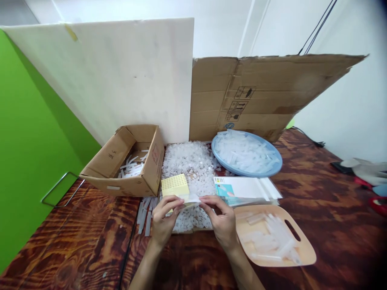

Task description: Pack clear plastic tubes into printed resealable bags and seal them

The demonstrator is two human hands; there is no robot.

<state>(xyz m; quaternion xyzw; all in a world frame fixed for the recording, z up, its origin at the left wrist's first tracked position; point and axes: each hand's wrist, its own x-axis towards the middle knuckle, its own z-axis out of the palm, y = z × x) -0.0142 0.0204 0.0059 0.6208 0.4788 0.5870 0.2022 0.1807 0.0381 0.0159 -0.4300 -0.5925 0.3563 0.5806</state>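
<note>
Between my two hands, at the front of a heap of small clear pieces (pixel 193 157), a translucent white plastic strip (pixel 191 197) is stretched level. My left hand (pixel 165 217) pinches its left end with thumb and fingertips. At the right end, the thumb and fingers of my right hand (pixel 221 219) close on it in the same way. A yellow sheet of round stickers (pixel 174 185) lies just behind my left fingers, partly covered by them. Whether the strip is a bag or a tube I cannot tell.
An open cardboard box (pixel 121 186) with white strips stands left. At the right are a blue basin (pixel 278 167) of translucent pieces, a stack of printed packets (pixel 248 187) and a peach cutting board (pixel 306 253) bearing clear tubes. Cardboard (pixel 266 84) leans behind.
</note>
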